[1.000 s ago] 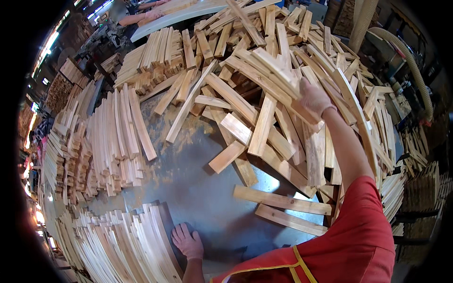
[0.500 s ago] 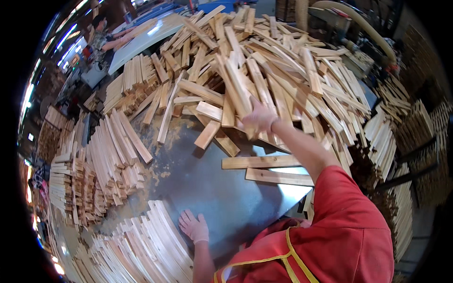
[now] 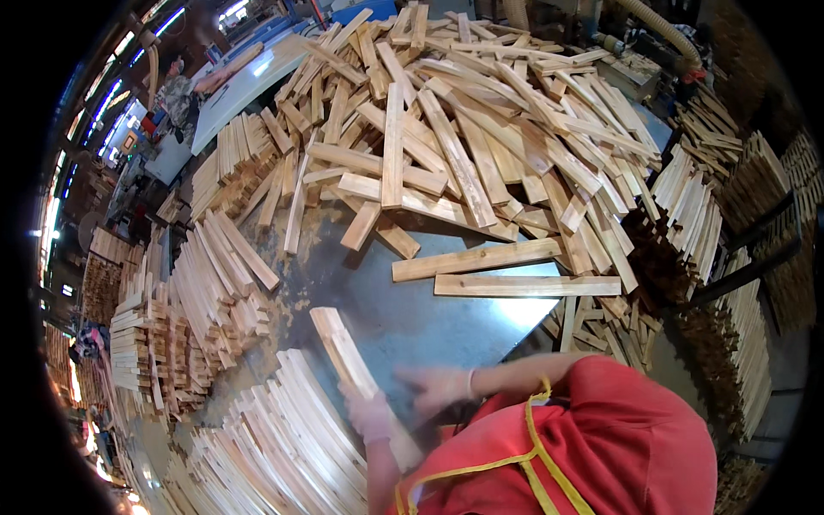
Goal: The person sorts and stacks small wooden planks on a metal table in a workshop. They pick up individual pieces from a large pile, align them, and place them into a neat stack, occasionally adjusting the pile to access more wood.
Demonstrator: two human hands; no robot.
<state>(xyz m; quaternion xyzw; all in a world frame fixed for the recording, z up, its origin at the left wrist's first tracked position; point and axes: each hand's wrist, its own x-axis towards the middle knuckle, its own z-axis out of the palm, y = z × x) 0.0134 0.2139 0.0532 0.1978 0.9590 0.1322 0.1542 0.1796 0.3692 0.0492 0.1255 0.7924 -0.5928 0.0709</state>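
Observation:
My gloved left hand (image 3: 371,418) is closed around what looks like a pair of short wooden slats (image 3: 346,350), held together at a slant near my body. Just right of them, my gloved right hand (image 3: 436,391) is blurred, its fingers apart with nothing seen in them. A row of pale slats (image 3: 287,429) stands packed side by side to the left of my left hand. Ahead, two loose slats, an upper one (image 3: 476,259) and a lower one (image 3: 528,286), lie on the metal tabletop (image 3: 412,330).
A large jumbled heap of slats (image 3: 481,129) covers the table's far side. Stacked slats (image 3: 219,275) stand on the left, and more stacks (image 3: 687,223) are at the right beyond the table edge. Another person (image 3: 178,94) works at a pale surface (image 3: 249,86), far left.
My right hand has come back from the heap toward my body. Slats are now in my left hand, which was flat on the table. The view has shifted slightly.

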